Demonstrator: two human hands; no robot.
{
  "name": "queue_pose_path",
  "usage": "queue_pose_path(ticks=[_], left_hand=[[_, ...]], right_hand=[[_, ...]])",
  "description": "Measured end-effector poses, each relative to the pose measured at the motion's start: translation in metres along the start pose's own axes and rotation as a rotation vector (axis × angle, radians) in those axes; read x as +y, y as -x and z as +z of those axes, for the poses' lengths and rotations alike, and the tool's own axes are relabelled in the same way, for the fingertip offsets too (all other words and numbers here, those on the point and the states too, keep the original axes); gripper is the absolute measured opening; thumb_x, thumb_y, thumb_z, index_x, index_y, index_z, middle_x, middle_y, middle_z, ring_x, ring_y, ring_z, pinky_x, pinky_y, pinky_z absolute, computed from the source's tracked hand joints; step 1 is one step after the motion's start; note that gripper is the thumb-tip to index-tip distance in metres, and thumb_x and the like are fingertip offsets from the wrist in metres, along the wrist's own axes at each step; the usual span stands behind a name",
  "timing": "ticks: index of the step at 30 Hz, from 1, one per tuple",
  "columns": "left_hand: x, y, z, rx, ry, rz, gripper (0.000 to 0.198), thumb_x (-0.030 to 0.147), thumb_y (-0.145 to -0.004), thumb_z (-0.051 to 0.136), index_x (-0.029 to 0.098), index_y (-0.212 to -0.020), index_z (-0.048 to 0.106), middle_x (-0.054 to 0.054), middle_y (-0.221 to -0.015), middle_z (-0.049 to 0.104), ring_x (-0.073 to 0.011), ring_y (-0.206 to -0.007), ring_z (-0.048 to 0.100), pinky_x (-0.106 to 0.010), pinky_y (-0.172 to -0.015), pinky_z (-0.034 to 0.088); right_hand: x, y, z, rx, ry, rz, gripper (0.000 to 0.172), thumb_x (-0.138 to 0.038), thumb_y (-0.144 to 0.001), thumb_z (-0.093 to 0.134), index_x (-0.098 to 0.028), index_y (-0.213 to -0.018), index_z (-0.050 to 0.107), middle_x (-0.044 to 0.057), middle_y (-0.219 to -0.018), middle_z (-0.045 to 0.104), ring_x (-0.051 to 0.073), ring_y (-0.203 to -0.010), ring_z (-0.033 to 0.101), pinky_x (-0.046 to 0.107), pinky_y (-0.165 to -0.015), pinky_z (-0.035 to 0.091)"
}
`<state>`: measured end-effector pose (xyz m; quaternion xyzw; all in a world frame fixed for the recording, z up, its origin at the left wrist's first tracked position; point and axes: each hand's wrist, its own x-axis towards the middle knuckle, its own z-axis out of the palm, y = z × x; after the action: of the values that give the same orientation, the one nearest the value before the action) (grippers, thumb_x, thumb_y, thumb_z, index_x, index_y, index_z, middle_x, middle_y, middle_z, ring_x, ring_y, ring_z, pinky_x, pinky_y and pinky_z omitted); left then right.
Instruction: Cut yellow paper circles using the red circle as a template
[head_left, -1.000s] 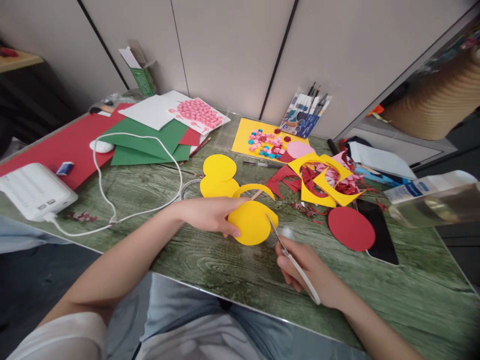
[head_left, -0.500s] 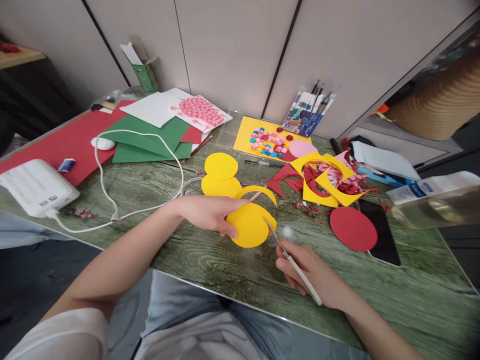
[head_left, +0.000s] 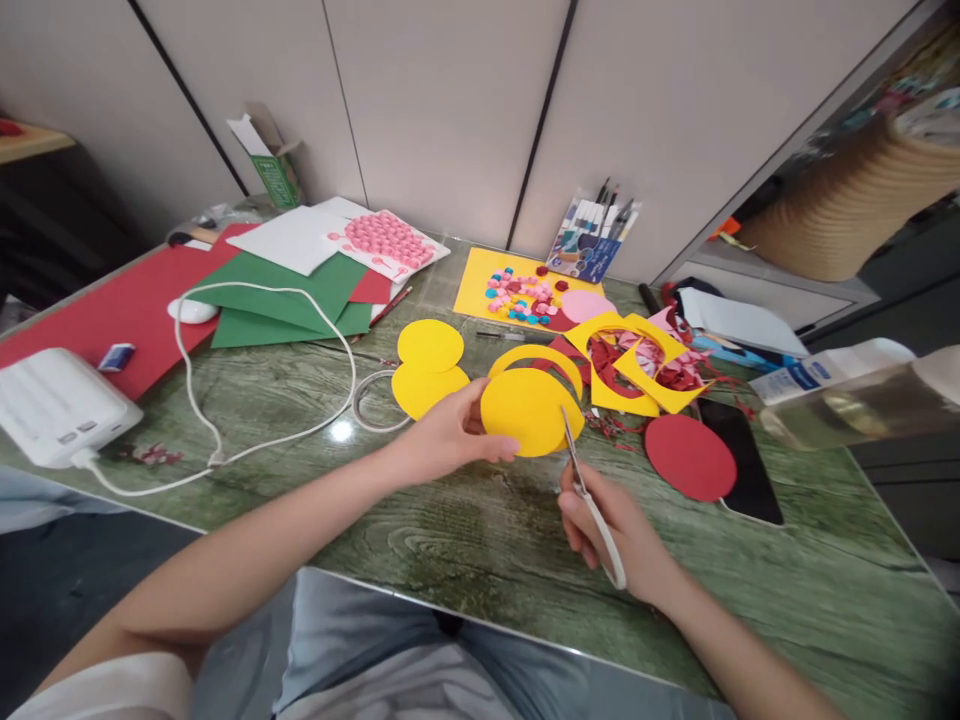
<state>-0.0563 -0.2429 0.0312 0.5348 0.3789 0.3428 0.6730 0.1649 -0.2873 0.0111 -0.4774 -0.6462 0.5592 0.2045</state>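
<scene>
Between the thumb and fingers of my left hand (head_left: 450, 435) is a yellow paper piece (head_left: 525, 412), nearly round, held above the table. My right hand (head_left: 611, 530) is closed around the white handles of a pair of scissors (head_left: 600, 520), whose blades lie at the right part of the yellow paper. A curved yellow strip (head_left: 551, 357) arches just behind the piece. Two overlapping yellow circles (head_left: 430, 343) lie to the left, past a roll of tape (head_left: 367, 402). The far side of my left fingers is hidden by the paper.
A white power bank (head_left: 64, 405) with a looped cable (head_left: 262, 455) lies left, near red and green sheets (head_left: 277, 300). Yellow frames and scraps (head_left: 622, 385), a red circle (head_left: 690, 458), a phone (head_left: 754, 480) and a clear container (head_left: 862, 400) are at right.
My left hand has moved right and up with the yellow paper, showing more of the tape roll. The scissors are more upright. The whole view has shifted slightly.
</scene>
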Motion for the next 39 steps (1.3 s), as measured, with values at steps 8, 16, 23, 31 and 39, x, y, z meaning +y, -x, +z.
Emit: queue_pose_path(ticks=[8,16,23,31,39], left_hand=[[-0.009,0.008,0.02,0.125,-0.07,0.018,0.044,0.026,-0.077,0.058,0.021,-0.113,0.034,-0.005,-0.103,0.052,-0.0139,-0.072,0.056,-0.033,-0.068,0.052],[-0.011,0.01,0.015,0.096,-0.242,0.036,0.047,0.027,-0.078,0.056,0.022,-0.118,0.032,-0.005,-0.101,0.05,-0.0159,-0.075,0.057,-0.035,-0.068,0.052],[-0.009,0.009,0.011,0.074,-0.299,0.042,0.05,0.028,-0.078,0.056,0.02,-0.121,0.031,-0.005,-0.098,0.052,-0.0165,-0.075,0.056,-0.035,-0.069,0.051],[0.0,0.007,0.005,0.038,-0.335,0.014,0.047,0.026,-0.077,0.057,0.018,-0.117,0.035,-0.006,-0.098,0.055,-0.0162,-0.073,0.058,-0.033,-0.067,0.051],[0.003,0.008,-0.003,-0.03,-0.374,-0.002,0.05,0.026,-0.078,0.056,0.019,-0.121,0.032,-0.002,-0.083,0.057,-0.0159,-0.067,0.06,-0.029,-0.061,0.05]], right_hand=[[0.0,0.0,-0.002,-0.036,0.016,0.04,0.027,-0.045,-0.088,0.04,-0.022,-0.075,0.035,-0.007,-0.051,0.045,0.008,-0.036,0.038,0.018,-0.035,0.028],[0.0,0.0,-0.001,-0.048,0.031,-0.025,0.029,-0.047,-0.089,0.036,-0.021,-0.075,0.037,-0.005,-0.056,0.048,0.009,-0.041,0.041,0.02,-0.04,0.032],[-0.002,0.001,-0.001,-0.061,0.013,-0.008,0.028,-0.045,-0.091,0.035,-0.021,-0.077,0.037,-0.006,-0.053,0.046,0.007,-0.038,0.039,0.018,-0.037,0.03],[-0.003,0.002,-0.001,-0.087,-0.026,0.02,0.028,-0.046,-0.09,0.037,-0.021,-0.076,0.037,-0.007,-0.051,0.046,0.006,-0.035,0.038,0.016,-0.035,0.029],[-0.002,0.002,-0.002,-0.104,-0.022,0.036,0.029,-0.046,-0.089,0.038,-0.021,-0.075,0.037,-0.007,-0.049,0.047,0.006,-0.034,0.039,0.016,-0.033,0.028]])
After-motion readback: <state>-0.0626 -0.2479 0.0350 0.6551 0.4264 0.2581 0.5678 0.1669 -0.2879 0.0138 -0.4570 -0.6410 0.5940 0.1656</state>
